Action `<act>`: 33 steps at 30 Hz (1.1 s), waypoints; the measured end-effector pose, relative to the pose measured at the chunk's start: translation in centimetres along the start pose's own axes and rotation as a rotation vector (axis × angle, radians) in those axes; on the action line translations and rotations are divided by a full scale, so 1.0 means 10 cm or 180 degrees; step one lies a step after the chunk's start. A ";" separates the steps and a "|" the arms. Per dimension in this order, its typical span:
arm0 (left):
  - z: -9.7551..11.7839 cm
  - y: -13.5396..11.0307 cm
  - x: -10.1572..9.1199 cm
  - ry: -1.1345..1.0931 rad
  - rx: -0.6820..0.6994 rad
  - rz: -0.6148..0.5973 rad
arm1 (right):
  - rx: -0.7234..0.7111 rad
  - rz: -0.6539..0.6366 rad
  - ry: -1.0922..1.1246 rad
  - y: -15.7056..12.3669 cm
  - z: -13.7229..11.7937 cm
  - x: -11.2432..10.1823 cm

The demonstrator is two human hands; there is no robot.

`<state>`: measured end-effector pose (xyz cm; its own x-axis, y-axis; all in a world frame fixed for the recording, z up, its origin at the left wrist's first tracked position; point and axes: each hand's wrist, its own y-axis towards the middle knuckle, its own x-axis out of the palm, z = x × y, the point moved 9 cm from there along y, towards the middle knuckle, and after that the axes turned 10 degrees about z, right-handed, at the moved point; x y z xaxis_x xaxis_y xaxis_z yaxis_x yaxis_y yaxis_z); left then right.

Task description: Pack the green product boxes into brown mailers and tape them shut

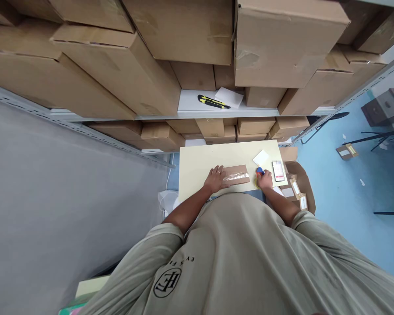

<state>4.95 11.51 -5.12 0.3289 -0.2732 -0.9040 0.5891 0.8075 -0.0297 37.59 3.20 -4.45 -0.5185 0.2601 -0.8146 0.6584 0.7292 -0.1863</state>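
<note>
A flat cardboard package (239, 174) with shiny clear tape along it lies on a pale yellow table (197, 159). My left hand (216, 177) rests on the package's left end, fingers spread and lying flat. To the right of the package, my right hand (265, 180) is closed around a tape dispenser (259, 170) with blue and red parts. Part of the dispenser is hidden by the fingers. A white paper (260, 157) lies just behind it. Farther right, near the table's edge, is a phone-like item (278, 171) with a pale face.
Shelves (197, 115) stacked with cardboard boxes (289, 43) rise behind the table. Two yellow-and-black utility knives (213, 102) lie on the shelf. Right of the table stands a large open carton (307, 183) holding small labelled boxes. A grey wall (68, 188) is at the left.
</note>
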 end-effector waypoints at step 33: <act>0.02 -0.22 -0.10 -0.0682 0.0119 0.0350 | -0.2445 -0.0591 0.1045 -0.33 -1.25 0.17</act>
<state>3.48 9.91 -4.05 0.5394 -0.2925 -0.7896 0.5666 0.8198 0.0833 27.74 9.17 1.59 -0.7911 0.1777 -0.5853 0.0564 0.9740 0.2196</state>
